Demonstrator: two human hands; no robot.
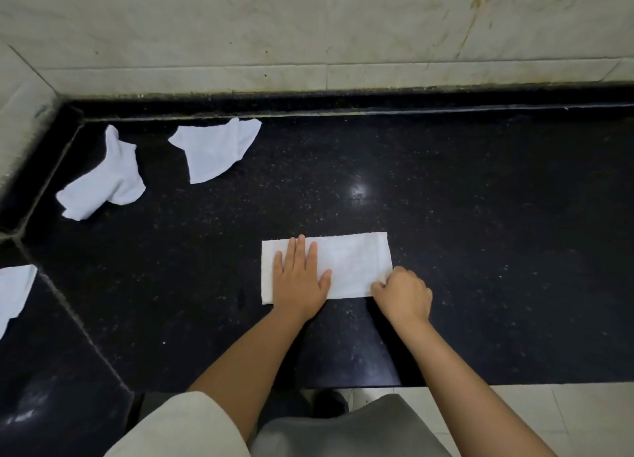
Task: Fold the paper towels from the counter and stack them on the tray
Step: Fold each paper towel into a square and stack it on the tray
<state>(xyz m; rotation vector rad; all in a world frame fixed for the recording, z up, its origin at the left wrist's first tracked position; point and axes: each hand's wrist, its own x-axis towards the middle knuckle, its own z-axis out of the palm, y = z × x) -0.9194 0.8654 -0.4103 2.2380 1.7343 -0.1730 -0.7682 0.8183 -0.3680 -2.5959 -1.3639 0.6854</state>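
Head view: the towel (356,267) is pressed flat by the open left hand (300,278); its corner is pinched by the right hand (403,293) and could be torn if pulled hard.

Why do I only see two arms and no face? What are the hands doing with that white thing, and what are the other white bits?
There is one picture, taken by a camera worn on the person's head, looking down. That is why you see only arms and hands.

The surface is a shiny black counter by a pale tiled wall. The left hand lies flat on a paper towel, already folded into a long strip, and presses it down. The right hand is curled at the strip's near right corner, its fingers seeming to pinch it.

Two crumpled paper towels wait at the back left. Another peeks in at the left edge. No tray shows.
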